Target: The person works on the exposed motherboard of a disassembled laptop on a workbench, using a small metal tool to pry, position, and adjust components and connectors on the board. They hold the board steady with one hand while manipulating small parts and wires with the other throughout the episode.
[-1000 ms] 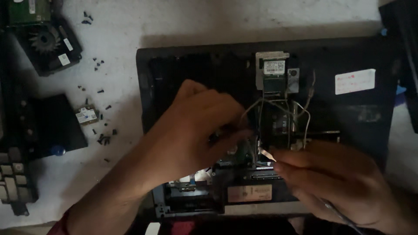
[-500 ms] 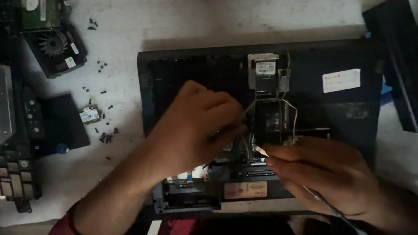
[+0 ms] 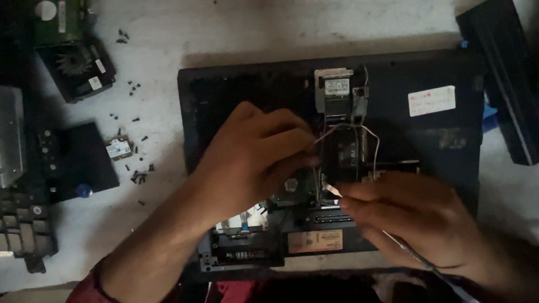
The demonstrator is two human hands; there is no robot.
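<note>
The thin wires [image 3: 368, 137] loop over the middle of the opened laptop base [image 3: 236, 95], which lies on the worktop [image 3: 252, 28]. They look light, limp and easily torn, best pinched near their ends. The left hand [image 3: 252, 160] curls over them, its grip hidden. The right hand [image 3: 410, 219] pinches a slim metal tool [image 3: 415, 258]. Small dark screws [image 3: 137, 174] lie left; a hard black casing [image 3: 499, 73] sits far right.
</note>
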